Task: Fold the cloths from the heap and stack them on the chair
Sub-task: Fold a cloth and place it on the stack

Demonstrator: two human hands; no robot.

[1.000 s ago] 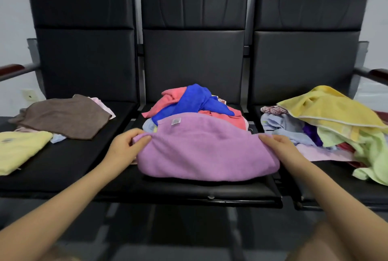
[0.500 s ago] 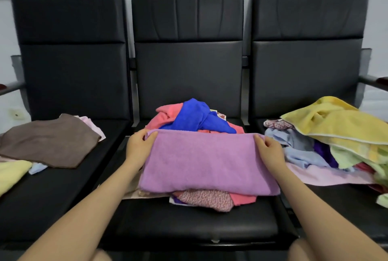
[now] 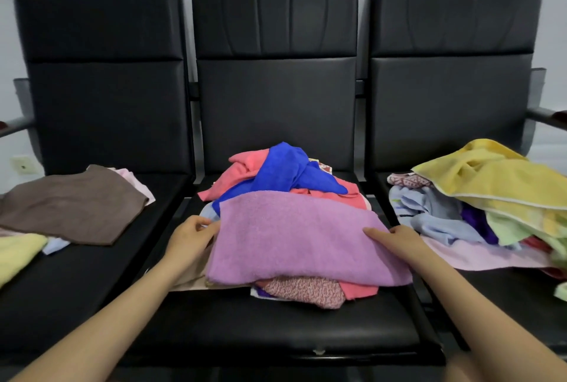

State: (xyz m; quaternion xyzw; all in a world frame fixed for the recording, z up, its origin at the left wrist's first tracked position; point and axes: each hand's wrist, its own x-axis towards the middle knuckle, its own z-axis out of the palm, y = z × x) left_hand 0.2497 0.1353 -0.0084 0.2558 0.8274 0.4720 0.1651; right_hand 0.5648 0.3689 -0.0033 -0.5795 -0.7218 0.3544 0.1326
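Three black chairs line a pale wall. On the middle chair, my left hand and right hand pinch the purple towel's ends atop the heap; lifting could drag loose cloths off the seat.

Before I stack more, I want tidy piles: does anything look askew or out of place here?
Yes. The purple towel lies tilted on the middle heap, and a floral cloth pokes out beneath its front edge. On the right chair, the yellow towel is draped loosely, unfolded.
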